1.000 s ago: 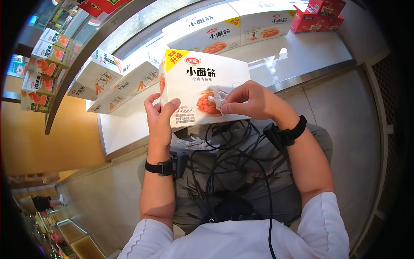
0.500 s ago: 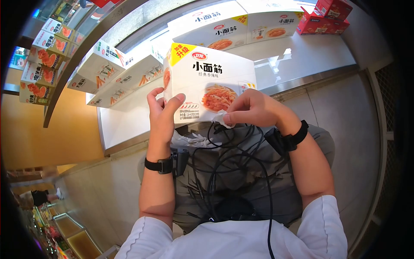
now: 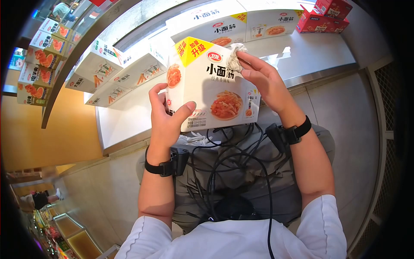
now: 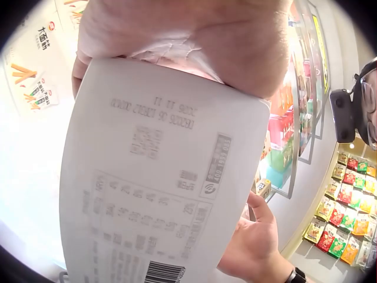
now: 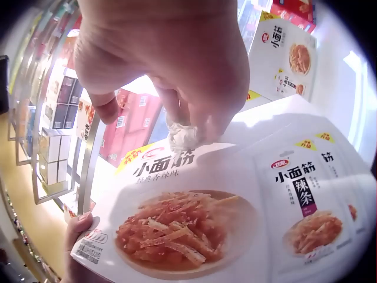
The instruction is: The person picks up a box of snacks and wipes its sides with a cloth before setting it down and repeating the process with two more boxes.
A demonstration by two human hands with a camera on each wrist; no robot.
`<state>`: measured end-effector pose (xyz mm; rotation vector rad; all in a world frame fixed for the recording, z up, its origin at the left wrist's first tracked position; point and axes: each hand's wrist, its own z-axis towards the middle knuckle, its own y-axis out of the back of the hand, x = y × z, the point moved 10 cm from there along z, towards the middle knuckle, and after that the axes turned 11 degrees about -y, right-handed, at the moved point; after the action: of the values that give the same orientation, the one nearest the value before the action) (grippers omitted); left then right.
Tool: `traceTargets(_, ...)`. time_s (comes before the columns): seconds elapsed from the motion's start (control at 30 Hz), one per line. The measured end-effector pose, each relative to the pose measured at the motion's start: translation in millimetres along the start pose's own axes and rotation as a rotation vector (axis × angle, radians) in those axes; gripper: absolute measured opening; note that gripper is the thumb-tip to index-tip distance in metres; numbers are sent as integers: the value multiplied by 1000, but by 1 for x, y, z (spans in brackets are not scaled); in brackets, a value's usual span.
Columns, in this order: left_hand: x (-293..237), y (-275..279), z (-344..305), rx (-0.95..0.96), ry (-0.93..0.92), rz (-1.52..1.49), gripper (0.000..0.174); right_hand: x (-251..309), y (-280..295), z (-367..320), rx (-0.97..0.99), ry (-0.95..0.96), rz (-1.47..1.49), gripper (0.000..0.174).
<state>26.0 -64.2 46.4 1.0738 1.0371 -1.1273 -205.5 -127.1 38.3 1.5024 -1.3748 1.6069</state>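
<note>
A white snack carton with a yellow corner flash and a picture of red strips is held up over the lap, tilted. My left hand grips its lower left side, thumb on the front face, the other fingers partly hidden. With my right hand I pinch a crumpled white tissue against the carton's upper right edge. In the right wrist view the tissue covers part of the printed title. The left wrist view shows the carton's side panel with a date stamp and a barcode.
Similar white cartons line the white shelf, with red boxes at its right end. More cartons stand at left beside a curved metal edge. Black cables and white crumpled material lie on the lap.
My right hand has carried the tissue from the carton's lower front edge up to its top right edge. The carton has turned, showing more of its left side.
</note>
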Motion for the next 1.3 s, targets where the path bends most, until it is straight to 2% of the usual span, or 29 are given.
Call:
traceTargets(0.1,-2,-2,-1,13,-6,-3,76,-4,-2,1,-4,21,16,65)
traceTargets(0.17,-4,-2,-1,18,-9,8,76,-5,-1,2,-33,140,-95,69)
traceTargets(0.2,-4,-3,-1,26,-13,19,76,-5,-1,2,-30,137,-95,69)
traceTargets(0.27,-7,-5,-1,37,-18,42,76,1,-2,0,-98,183,-351,71)
traceTargets(0.3,-8,-7,-1,53,-29,62,75,4,-5,-1,-96,183,-350,71)
traceTargets(0.4,-8,-6,-2,41,-41,75,72,18,-22,-13,-70,203,-519,64)
traceTargets(0.47,-4,-2,-1,12,-37,50,69,15,-48,-22,112,155,-628,49)
traceTargets(0.57,5,8,1,-34,-18,62,60,10,-66,-32,208,213,-608,41)
traceTargets(0.6,8,12,2,-51,-4,97,56,1,-68,-32,233,60,-480,37)
traceTargets(0.63,11,12,2,-51,-3,100,56,-2,-69,-33,233,59,-477,37)
traceTargets(0.7,15,15,2,-107,-5,64,50,10,-83,-46,248,385,-685,35)
traceTargets(0.83,16,16,2,-112,19,51,46,9,-94,-56,299,343,-658,35)
traceTargets(1.03,11,13,1,-142,37,49,43,8,-120,-73,387,476,-725,48)
traceTargets(1.1,9,9,0,-137,57,-25,42,10,-130,-80,423,582,-809,57)
traceTargets(1.23,17,10,1,-110,88,-75,43,12,-144,-81,435,602,-893,60)
traceTargets(1.3,16,10,2,-102,40,-52,42,13,-143,-77,303,616,-1032,66)
